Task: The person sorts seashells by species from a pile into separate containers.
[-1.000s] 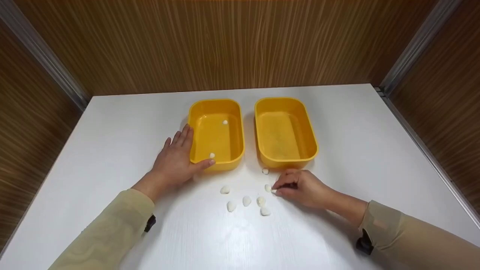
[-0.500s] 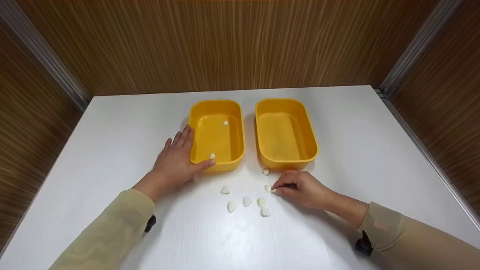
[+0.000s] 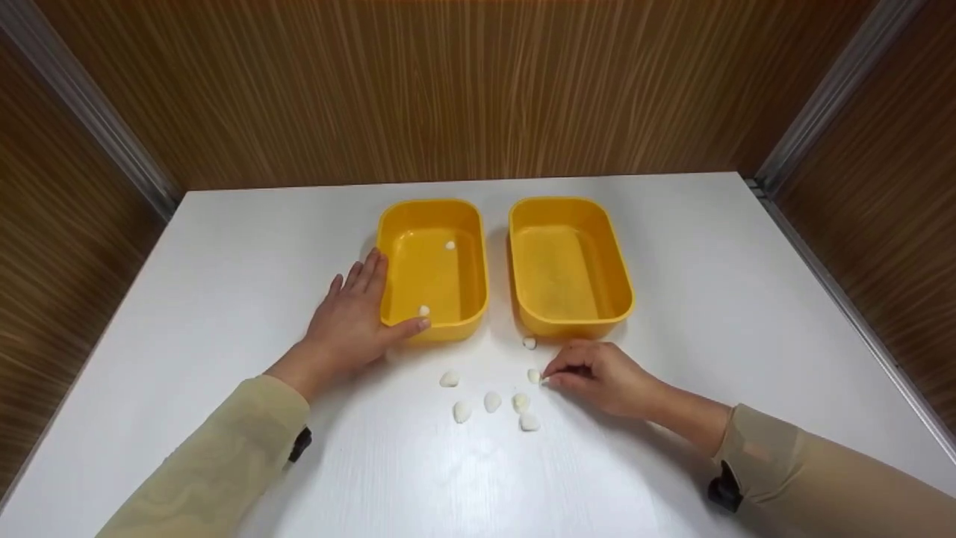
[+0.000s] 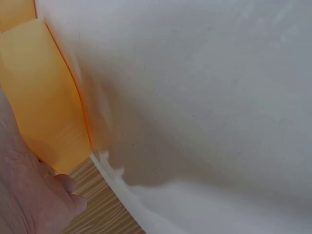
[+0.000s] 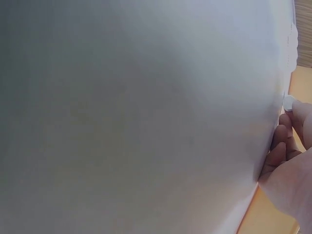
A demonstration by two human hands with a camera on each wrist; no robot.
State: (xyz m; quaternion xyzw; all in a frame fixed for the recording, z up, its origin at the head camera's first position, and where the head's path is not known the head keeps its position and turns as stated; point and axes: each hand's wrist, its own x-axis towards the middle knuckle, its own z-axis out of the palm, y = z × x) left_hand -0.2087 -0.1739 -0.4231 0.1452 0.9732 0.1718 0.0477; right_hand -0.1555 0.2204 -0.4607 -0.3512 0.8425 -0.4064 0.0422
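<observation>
My left hand (image 3: 347,317) lies against the left yellow box (image 3: 482,246), fingers straight along its side and thumb over the front rim. In the left wrist view its fingers (image 4: 66,192) touch the box's wall (image 4: 46,97). Inside that box are two small white pieces. Thumb and fingertips of my right hand (image 3: 609,377) pinch a small white pebble-like piece (image 5: 288,102), low over the table in front of the right yellow box (image 3: 571,329). Just left of those fingertips lies a similar white piece (image 3: 533,376). Most of the pinched piece is hidden in the head view.
Several more white pebble-like pieces (image 3: 492,401) lie scattered on the white table (image 3: 403,478) between the hands. One white piece (image 3: 529,343) sits close to the right box's front wall. Brown wood-grain panels (image 3: 448,90) enclose the table at the back and sides.
Both hands hold nearly the same positions throughout. The scene shifts down very slightly in the head view; boxes and white pieces stay in place relative to each other.
</observation>
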